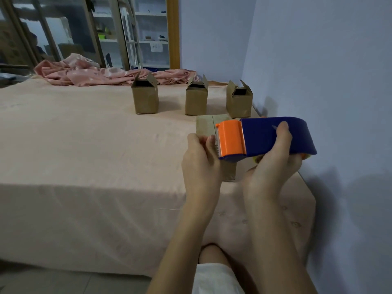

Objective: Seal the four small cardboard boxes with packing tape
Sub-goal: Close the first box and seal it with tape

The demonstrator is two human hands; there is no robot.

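One bed (89, 158) with a peach sheet fills most of my view, its far edge carrying a crumpled pink blanket (84, 74) at about 11 o'clock. Behind that I see a glass-door cabinet (131, 30); a pale blue wall (318, 60) runs from 12 round to 4 o'clock. Three small cardboard boxes stand upright in a row at 12 to 1 o'clock, flaps up: left box (145, 98), middle box (196, 100), right box (239, 101), well apart from one another. Nearest box (209, 124), flaps folded flat, sits just this side of the row, partly hidden by the hands. Right hand (273, 162) wraps around a blue tape dispenser (275, 134) with an orange cutter head (231, 137), held above that box. Left hand (201, 158) has fingers curled at the cutter end; whether they pinch tape I cannot tell.
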